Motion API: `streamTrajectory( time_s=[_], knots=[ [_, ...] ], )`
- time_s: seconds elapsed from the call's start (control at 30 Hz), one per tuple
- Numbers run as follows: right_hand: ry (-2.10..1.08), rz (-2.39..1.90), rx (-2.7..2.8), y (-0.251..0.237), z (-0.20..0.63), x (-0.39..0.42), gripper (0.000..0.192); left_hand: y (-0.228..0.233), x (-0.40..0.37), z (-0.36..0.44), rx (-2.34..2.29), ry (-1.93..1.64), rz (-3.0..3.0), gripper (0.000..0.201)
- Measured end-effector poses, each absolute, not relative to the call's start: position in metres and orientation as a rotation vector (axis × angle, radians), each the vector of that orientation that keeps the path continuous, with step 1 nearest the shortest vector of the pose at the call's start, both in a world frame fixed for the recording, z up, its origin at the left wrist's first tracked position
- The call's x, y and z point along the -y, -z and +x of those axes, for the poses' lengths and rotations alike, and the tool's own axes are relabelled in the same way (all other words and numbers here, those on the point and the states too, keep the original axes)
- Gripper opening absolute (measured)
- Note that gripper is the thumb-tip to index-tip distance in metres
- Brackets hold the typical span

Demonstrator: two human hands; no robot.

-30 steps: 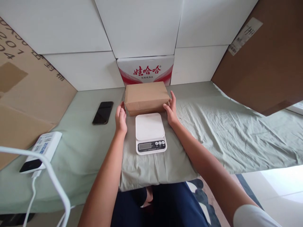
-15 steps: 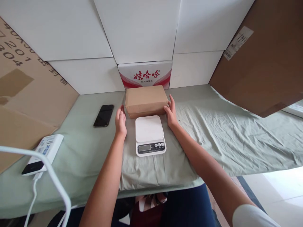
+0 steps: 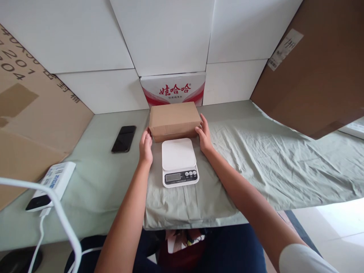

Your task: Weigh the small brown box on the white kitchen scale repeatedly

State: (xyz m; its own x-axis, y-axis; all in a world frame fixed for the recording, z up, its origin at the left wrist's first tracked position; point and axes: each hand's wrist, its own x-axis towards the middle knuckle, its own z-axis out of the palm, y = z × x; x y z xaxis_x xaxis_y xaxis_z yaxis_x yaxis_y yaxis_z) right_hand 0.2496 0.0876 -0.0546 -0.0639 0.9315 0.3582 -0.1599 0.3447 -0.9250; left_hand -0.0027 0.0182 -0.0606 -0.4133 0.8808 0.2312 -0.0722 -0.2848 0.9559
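A closed brown cardboard box (image 3: 174,119) rests on the green cloth at the back. My left hand (image 3: 146,146) is against its left side, near the lower front corner, fingers partly hidden by the box. On the other side, my right hand (image 3: 204,133) grips the right end, thumb at the front corner and fingers along the side. Together the hands hold the box between them. Directly in front of it, between my forearms, lies a white kitchen scale (image 3: 179,163) with a bare platform, a dark display and several round buttons.
A black phone (image 3: 123,139) lies left of my left hand. Further left is a white power bank (image 3: 51,185) with a cable. Large cartons (image 3: 307,68) flank both sides, and a red-and-white printed carton (image 3: 174,89) stands behind among white panels. Green cloth (image 3: 256,151) covers the table.
My left hand has closed in slightly against the box's left side. The right hand keeps its hold, and the view has shifted a little.
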Motion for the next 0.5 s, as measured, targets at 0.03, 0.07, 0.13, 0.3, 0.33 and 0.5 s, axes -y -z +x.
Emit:
streamTrajectory(
  time_s=[0.03, 0.07, 0.13, 0.3, 0.33, 0.5],
  knots=[
    [-1.066, -0.791, 1.324, 0.054, 0.249, -0.087, 0.093, 0.061, -0.018, -0.002, -1.258, -1.775, 1.088, 0.078],
    [-1.060, -0.791, 1.335, 0.054, 0.249, -0.087, 0.093, 0.061, -0.019, -0.002, -1.253, -1.776, 1.096, 0.080],
    [-1.051, -0.794, 1.359, 0.052, 0.248, -0.085, 0.093, 0.061, -0.020, -0.001, -1.243, -1.779, 1.097, 0.082],
    [-1.052, -0.813, 1.370, 0.045, 0.247, -0.079, 0.089, 0.062, -0.022, -0.001, -1.232, -1.766, 1.041, 0.081],
    [-1.054, -0.809, 1.372, 0.044, 0.247, -0.078, 0.088, 0.063, -0.022, -0.001, -1.235, -1.760, 1.036, 0.080],
    [-1.025, -0.821, 1.425, 0.043, 0.246, -0.078, 0.084, 0.064, -0.022, 0.000, -1.243, -1.744, 1.042, 0.077]
  ],
)
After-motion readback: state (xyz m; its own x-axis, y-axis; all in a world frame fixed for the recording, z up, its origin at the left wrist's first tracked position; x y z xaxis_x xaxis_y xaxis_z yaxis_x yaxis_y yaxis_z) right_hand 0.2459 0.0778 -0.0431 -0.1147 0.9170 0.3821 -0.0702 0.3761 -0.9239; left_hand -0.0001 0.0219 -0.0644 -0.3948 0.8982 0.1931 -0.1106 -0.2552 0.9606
